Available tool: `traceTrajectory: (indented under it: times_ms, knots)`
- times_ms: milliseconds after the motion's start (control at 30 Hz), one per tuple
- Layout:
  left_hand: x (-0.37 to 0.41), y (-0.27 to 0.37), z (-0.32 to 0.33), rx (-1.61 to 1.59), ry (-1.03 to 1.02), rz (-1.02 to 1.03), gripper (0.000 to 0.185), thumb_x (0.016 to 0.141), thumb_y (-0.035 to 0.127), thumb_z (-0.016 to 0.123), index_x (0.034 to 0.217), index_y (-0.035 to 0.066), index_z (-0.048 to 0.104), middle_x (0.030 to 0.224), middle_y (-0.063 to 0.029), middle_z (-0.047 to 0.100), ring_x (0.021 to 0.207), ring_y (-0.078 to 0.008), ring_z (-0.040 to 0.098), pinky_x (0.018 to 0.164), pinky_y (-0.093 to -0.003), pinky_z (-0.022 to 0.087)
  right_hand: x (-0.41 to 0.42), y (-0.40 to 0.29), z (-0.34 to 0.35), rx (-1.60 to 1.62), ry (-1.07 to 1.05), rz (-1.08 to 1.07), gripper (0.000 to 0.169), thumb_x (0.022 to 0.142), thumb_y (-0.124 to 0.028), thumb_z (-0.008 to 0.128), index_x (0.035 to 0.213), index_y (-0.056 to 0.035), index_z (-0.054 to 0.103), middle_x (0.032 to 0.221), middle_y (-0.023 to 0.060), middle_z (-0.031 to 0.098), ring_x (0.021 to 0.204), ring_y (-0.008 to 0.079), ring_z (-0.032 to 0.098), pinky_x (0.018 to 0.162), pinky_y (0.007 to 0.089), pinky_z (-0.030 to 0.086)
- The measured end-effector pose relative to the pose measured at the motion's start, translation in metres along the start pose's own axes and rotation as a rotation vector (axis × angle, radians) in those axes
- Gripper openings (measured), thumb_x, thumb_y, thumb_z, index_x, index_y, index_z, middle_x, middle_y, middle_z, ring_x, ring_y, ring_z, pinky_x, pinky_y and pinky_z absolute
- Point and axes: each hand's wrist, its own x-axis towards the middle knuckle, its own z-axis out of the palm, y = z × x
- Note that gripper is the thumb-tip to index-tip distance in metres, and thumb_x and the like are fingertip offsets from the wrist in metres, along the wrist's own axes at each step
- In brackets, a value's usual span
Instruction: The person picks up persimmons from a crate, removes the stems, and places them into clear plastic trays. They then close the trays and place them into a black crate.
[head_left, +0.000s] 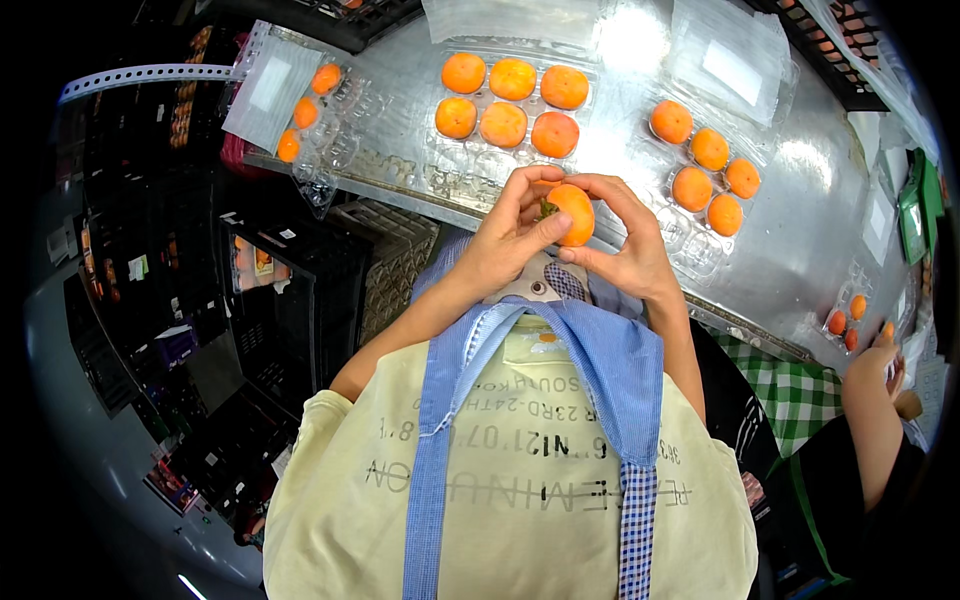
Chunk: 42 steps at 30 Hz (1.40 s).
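Observation:
My left hand (506, 232) and my right hand (630, 236) both hold an orange persimmon (574, 214), its green calyx facing left, above the front edge of the metal table. Part of another orange fruit shows behind the fingers. Just beyond my hands lies an open clear plastic clamshell tray (450, 154) with two rows of persimmons (503, 124). To the right, a second clear tray (694, 251) holds several persimmons (691, 189). At the far left of the table, a third clear tray (330, 135) has three persimmons (305, 112) in it.
Black crates (840, 67) stand at the table's back corners, and more crates (270, 315) are stacked at left. White padding sheets (724, 64) lie across the tray lids. At the right, a co-worker's arm (874, 427) reaches over the metal table (810, 180) near a small tray of fruit (844, 307).

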Motion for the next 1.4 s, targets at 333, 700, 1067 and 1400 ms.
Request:
traceTrajectory:
  times_ms: [333, 700, 1067, 1400]
  knots:
    - [-0.001, 0.000, -0.003, -0.032, 0.033, -0.139, 0.048, 0.095, 0.024, 0.056, 0.133, 0.002, 0.036, 0.125, -0.0148, 0.048, 0.113, -0.0204, 0.052, 0.091, -0.0328, 0.047, -0.008, 0.023, 0.010, 0.429, 0.015, 0.183, 0.063, 0.068, -0.014, 0.083, 0.124, -0.0033, 0.056, 0.122, 0.0088, 0.054, 0.112, 0.0194, 0.054, 0.091, 0.0342, 0.049]
    - [0.000, 0.012, -0.003, 0.616, 0.074, 0.194, 0.062, 0.069, 0.010, 0.080, 0.126, 0.010, 0.054, 0.131, -0.0079, 0.048, 0.116, -0.0222, 0.050, 0.089, -0.0325, 0.046, -0.015, 0.050, 0.024, 0.727, 0.030, 0.401, 0.059, 0.087, -0.046, 0.065, 0.119, 0.0019, 0.055, 0.104, 0.0079, 0.062, 0.096, 0.0135, 0.060, 0.081, 0.0269, 0.051]
    - [0.009, -0.005, -0.017, -0.186, 0.175, -0.193, 0.040, 0.094, 0.024, 0.058, 0.124, -0.001, 0.051, 0.116, -0.0127, 0.060, 0.103, -0.0191, 0.061, 0.088, -0.0324, 0.051, -0.010, 0.052, 0.012, 0.740, 0.043, 0.400, 0.048, 0.093, -0.038, 0.059, 0.118, 0.0024, 0.056, 0.097, 0.0076, 0.062, 0.086, 0.0138, 0.059, 0.075, 0.0259, 0.050]
    - [0.007, -0.019, -0.027, -0.405, 0.027, -0.334, 0.052, 0.099, 0.042, 0.042, 0.124, -0.003, 0.050, 0.120, -0.0158, 0.058, 0.109, -0.0208, 0.059, 0.092, -0.0341, 0.051, 0.001, 0.016, 0.016, 0.246, 0.067, 0.145, 0.063, 0.069, -0.020, 0.081, 0.125, -0.0074, 0.056, 0.116, 0.0052, 0.056, 0.100, 0.0160, 0.055, 0.078, 0.0279, 0.047]
